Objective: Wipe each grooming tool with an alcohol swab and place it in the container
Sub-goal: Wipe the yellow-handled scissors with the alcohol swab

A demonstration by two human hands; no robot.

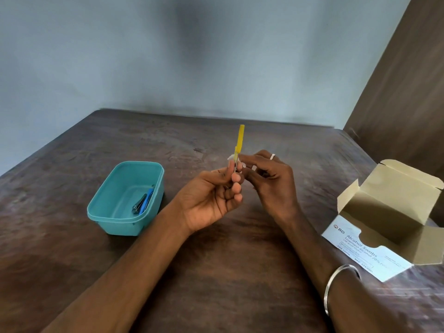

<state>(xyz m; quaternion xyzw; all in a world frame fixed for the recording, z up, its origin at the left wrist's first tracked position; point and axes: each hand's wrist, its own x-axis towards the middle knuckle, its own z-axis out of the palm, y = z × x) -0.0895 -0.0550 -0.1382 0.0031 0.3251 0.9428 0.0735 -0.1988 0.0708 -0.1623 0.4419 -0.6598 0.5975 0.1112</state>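
Left hand [211, 195] grips upright yellow tool [239, 143]; right hand [269, 179] pinches swab [231, 157] on it.

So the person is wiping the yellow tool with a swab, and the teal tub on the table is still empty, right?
Not quite. The head view shows the teal tub is not empty: a nail clipper and a blue tool already lie inside. The rest holds: the left hand holds the yellow tool while the right hand works a white swab on it.
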